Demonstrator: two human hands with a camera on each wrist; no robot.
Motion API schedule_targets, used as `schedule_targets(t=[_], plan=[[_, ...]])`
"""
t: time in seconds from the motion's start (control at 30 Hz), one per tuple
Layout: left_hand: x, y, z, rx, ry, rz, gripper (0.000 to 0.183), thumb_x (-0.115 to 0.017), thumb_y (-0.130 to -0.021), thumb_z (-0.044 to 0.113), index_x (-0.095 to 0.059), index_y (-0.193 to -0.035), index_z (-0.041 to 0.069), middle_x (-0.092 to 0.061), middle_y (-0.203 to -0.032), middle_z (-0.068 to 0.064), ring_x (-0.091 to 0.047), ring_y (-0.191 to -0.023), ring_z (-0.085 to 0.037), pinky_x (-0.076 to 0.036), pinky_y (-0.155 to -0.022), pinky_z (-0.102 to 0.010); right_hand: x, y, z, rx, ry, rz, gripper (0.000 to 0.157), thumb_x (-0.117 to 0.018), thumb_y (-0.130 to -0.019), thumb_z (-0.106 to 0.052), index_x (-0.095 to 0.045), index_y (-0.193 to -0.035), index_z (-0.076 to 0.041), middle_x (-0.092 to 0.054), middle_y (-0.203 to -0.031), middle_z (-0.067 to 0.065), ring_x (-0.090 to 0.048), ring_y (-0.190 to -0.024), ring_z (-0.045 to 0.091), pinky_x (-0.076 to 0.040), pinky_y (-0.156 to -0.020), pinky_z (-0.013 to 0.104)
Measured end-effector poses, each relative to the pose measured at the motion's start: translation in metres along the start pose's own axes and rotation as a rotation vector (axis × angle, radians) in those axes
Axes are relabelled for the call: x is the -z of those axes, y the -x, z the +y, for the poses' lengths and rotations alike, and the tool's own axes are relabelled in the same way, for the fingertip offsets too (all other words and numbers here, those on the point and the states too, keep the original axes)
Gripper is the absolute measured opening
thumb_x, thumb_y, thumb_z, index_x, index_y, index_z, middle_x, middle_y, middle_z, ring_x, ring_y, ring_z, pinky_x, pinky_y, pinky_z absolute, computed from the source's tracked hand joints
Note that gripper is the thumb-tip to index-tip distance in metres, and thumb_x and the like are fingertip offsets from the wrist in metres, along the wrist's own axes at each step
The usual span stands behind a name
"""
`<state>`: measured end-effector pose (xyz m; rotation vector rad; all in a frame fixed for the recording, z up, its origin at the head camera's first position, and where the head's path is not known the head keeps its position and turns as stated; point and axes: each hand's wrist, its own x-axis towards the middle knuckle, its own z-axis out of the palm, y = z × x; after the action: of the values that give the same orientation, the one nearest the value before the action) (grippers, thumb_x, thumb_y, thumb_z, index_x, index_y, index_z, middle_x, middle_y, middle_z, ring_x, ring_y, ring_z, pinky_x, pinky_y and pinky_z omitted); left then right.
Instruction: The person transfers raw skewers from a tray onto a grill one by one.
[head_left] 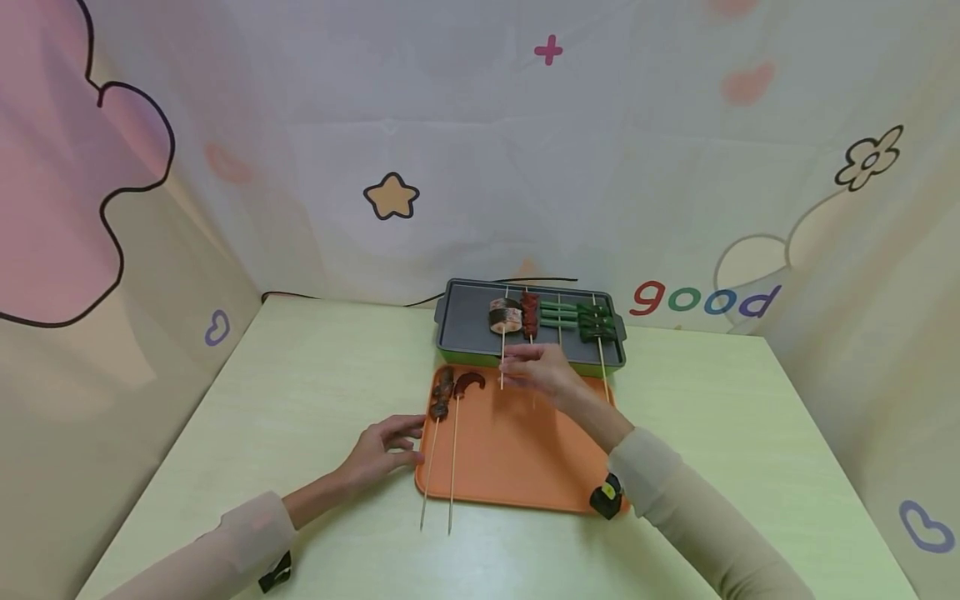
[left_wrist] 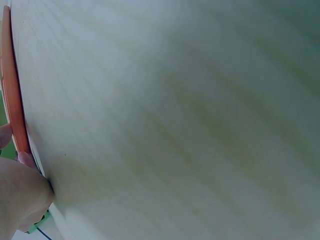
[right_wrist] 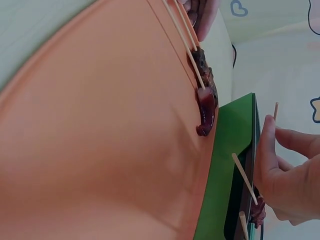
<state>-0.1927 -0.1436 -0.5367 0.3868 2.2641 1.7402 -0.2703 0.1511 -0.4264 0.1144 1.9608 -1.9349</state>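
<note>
My right hand [head_left: 549, 373] pinches the stick of a skewer with a white-and-black roll [head_left: 506, 317] between thumb and fingers. The roll sits over the left-middle of a dark grill pan [head_left: 465, 317] with a green outside. In the right wrist view, the stick's end [right_wrist: 276, 109] pokes up past the fingertips. At the left edge of an orange tray [head_left: 517, 467], my left hand [head_left: 378, 450] rests with its fingers loosely extended against the rim. Close by on the tray lie a brown meat skewer [head_left: 442, 392] and a skewer with a dark red curled piece [head_left: 471, 381].
Right of the roll, the pan bears a red meat skewer [head_left: 530, 315], a light green stalk skewer [head_left: 558, 314] and a dark green leafy skewer [head_left: 595, 322]. Their sticks reach toward the tray. A black cable [head_left: 427, 299] runs along the back; a printed curtain [head_left: 480, 150] hangs behind.
</note>
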Motion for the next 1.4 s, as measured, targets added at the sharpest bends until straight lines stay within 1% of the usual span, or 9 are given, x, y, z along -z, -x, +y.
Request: schedule_targets(t=[0.27, 0.37, 0.63, 0.77, 0.9, 1.03, 1.17, 1.3, 1.4], plan=[[0.000, 0.001, 0.001, 0.000, -0.001, 0.004, 0.059, -0.076, -0.089, 0.006, -0.054, -0.143, -0.004, -0.059, -0.135, -0.027, -0.064, -0.113, -0.034, -0.053, -0.086, -0.015, -0.005, -0.002, -0.004, 0.002, 0.099, 0.001, 0.044, -0.063, -0.095, 0.007, -0.056, -0.139, 0.011, -0.073, -0.092, 0.005, -0.073, -0.083, 0.011, -0.059, -0.091, 0.040], [-0.001, 0.001, 0.001, 0.002, 0.006, 0.003, 0.059, -0.076, -0.090, 0.006, -0.054, -0.143, -0.004, -0.059, -0.135, -0.027, -0.064, -0.113, -0.033, -0.053, -0.086, -0.015, -0.006, -0.002, -0.003, 0.001, 0.114, 0.007, 0.044, -0.063, -0.096, 0.007, -0.056, -0.139, 0.011, -0.071, -0.090, 0.004, -0.073, -0.081, 0.012, -0.059, -0.091, 0.040], [-0.001, 0.002, 0.001, 0.003, 0.012, 0.003, 0.058, -0.075, -0.090, 0.005, -0.055, -0.144, -0.003, -0.059, -0.136, -0.026, -0.064, -0.112, -0.033, -0.053, -0.085, -0.015, -0.007, 0.000, -0.001, 0.007, 0.141, 0.027, 0.043, -0.062, -0.096, 0.008, -0.056, -0.139, 0.011, -0.071, -0.116, 0.026, -0.073, -0.109, 0.033, -0.060, -0.088, 0.038], [-0.001, 0.002, 0.001, -0.003, 0.015, 0.001, 0.058, -0.075, -0.090, 0.005, -0.054, -0.144, -0.004, -0.058, -0.136, -0.027, -0.064, -0.112, -0.033, -0.053, -0.085, -0.015, -0.008, 0.001, -0.001, 0.014, 0.140, 0.016, 0.042, -0.061, -0.096, 0.009, -0.056, -0.137, 0.013, -0.071, -0.113, 0.027, -0.076, -0.094, 0.025, -0.060, -0.090, 0.041], [-0.001, 0.002, 0.001, -0.008, 0.017, -0.002, 0.058, -0.075, -0.090, 0.004, -0.054, -0.144, -0.004, -0.058, -0.135, -0.027, -0.064, -0.112, -0.032, -0.053, -0.085, -0.015, -0.009, 0.004, 0.000, 0.003, 0.145, 0.004, 0.039, -0.062, -0.095, 0.011, -0.057, -0.134, 0.015, -0.072, -0.099, 0.017, -0.072, -0.079, 0.012, -0.056, -0.095, 0.049], [-0.001, 0.003, 0.002, -0.006, 0.017, 0.000, 0.058, -0.075, -0.090, 0.004, -0.054, -0.143, -0.004, -0.059, -0.134, -0.027, -0.064, -0.110, -0.032, -0.053, -0.084, -0.016, -0.006, 0.011, 0.001, -0.007, 0.152, -0.022, 0.039, -0.061, -0.096, 0.010, -0.056, -0.134, 0.015, -0.072, -0.101, 0.014, -0.072, -0.081, 0.012, -0.054, -0.098, 0.051], [0.000, 0.003, 0.002, -0.007, 0.018, -0.001, 0.058, -0.075, -0.090, 0.004, -0.054, -0.143, -0.004, -0.058, -0.134, -0.027, -0.064, -0.110, -0.032, -0.053, -0.084, -0.016, 0.001, 0.024, 0.004, 0.023, 0.178, -0.094, 0.040, -0.058, -0.098, 0.008, -0.054, -0.138, 0.014, -0.069, -0.119, 0.027, -0.075, -0.099, 0.025, -0.054, -0.099, 0.051], [-0.001, 0.002, 0.002, -0.011, 0.018, -0.001, 0.058, -0.075, -0.090, 0.004, -0.054, -0.143, -0.005, -0.058, -0.135, -0.028, -0.064, -0.111, -0.033, -0.053, -0.084, -0.015, 0.008, 0.043, 0.009, 0.090, 0.212, -0.180, 0.042, -0.059, -0.100, 0.002, -0.052, -0.140, 0.013, -0.063, -0.131, 0.034, -0.068, -0.117, 0.042, -0.052, -0.100, 0.053], [-0.001, 0.002, 0.002, -0.008, 0.017, 0.000, 0.058, -0.075, -0.090, 0.004, -0.054, -0.143, -0.005, -0.058, -0.135, -0.028, -0.064, -0.111, -0.032, -0.053, -0.085, -0.015, 0.014, 0.058, 0.015, 0.127, 0.231, -0.218, 0.046, -0.063, -0.100, -0.005, -0.053, -0.141, 0.012, -0.063, -0.132, 0.034, -0.066, -0.119, 0.044, -0.053, -0.099, 0.055]])
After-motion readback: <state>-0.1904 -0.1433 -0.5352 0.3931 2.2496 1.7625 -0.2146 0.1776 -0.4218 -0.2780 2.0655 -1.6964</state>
